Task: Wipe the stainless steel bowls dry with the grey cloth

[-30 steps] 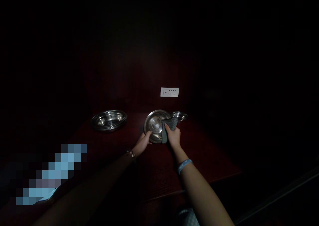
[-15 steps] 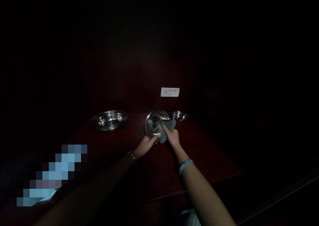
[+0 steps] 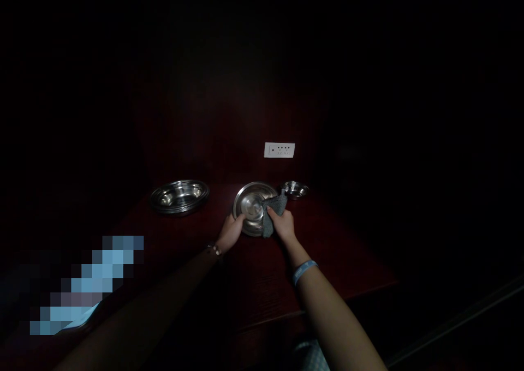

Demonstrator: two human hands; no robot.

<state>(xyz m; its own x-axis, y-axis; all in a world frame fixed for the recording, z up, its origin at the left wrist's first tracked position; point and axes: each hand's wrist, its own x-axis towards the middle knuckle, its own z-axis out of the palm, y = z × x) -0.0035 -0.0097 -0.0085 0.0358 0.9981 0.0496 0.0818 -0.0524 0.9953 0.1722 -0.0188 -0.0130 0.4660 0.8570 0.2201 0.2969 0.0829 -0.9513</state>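
Observation:
A shiny metal basin is tilted up between my hands, its hollow side facing me. My left hand grips its lower left rim, thumb on the inside and the other fingers hidden behind. In my right hand a grey-green cloth is pinched over the basin's right rim, the thumb on top of the cloth. A smaller metal bowl stands just behind the cloth to the right. Stacked metal basins sit apart on the left.
The dark red table has its front edge below my hands. A white socket plate is on the wall behind. At lower left lies a bright, pixelated object that I cannot make out. Most of the surroundings are very dark.
The basin has turned to face me more and shifted slightly left. My left hand has moved left and up along its rim. My right hand with the cloth is nearly where it was.

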